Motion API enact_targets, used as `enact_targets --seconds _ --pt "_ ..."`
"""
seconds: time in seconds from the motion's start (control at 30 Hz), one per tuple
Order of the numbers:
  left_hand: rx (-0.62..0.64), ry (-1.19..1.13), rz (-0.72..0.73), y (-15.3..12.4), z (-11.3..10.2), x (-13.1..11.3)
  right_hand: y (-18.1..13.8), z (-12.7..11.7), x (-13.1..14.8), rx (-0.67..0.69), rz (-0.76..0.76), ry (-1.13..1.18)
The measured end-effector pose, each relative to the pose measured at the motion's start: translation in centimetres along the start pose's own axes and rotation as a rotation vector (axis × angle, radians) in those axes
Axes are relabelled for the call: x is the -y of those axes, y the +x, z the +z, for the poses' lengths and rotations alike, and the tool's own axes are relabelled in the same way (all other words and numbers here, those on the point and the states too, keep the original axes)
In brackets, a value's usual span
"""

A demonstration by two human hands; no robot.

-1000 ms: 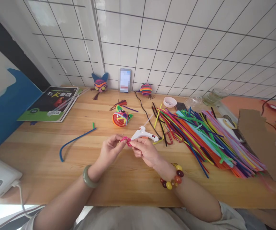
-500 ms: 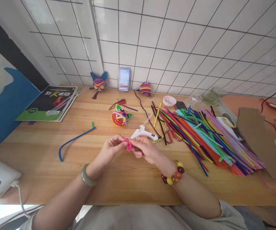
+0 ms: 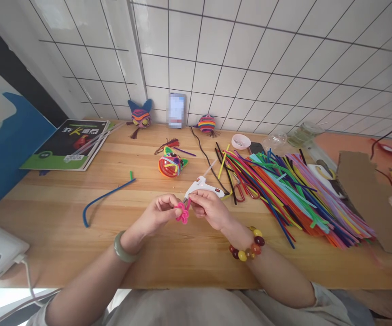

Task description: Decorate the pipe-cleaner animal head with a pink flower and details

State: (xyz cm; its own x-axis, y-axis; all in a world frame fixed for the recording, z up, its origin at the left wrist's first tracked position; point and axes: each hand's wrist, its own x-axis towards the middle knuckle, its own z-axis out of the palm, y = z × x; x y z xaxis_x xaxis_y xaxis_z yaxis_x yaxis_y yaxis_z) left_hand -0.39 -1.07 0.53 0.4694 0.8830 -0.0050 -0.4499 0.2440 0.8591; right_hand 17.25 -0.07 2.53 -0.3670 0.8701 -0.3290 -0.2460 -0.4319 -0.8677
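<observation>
Just below frame centre: pink looped piece [image 3: 182, 216], pinched between thumb and fingers of left hand [image 3: 157, 213]; right hand [image 3: 212, 209], fingers curled, pinches its upturned end. White glue gun [image 3: 205, 187] lies immediately above right hand.

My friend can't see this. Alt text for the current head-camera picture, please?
A person's left fingers pinch a pink looped shape above a wooden table, while the right fingers hold a pink strand rising from it. Beyond lies a white glue gun; colourful pipe cleaners lie to the right, and a green-eared figure sits farther back.
</observation>
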Motion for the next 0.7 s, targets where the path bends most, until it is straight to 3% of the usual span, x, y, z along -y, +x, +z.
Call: enact_targets --seconds 0.23,0.43,0.7 --pt "0.067 -0.132 -0.022 -0.38 0.36 0.00 -0.52 0.50 -0.04 -0.044 -0.085 -0.094" --pt "0.045 -0.157 -0.073 -0.43 0.58 -0.28 -0.55 0.64 -0.17 -0.046 -0.132 -0.069" --pt "-0.008 -0.094 -0.028 0.25 0.61 -0.28 -0.56 0.42 -0.04 0.092 -0.100 -0.026"
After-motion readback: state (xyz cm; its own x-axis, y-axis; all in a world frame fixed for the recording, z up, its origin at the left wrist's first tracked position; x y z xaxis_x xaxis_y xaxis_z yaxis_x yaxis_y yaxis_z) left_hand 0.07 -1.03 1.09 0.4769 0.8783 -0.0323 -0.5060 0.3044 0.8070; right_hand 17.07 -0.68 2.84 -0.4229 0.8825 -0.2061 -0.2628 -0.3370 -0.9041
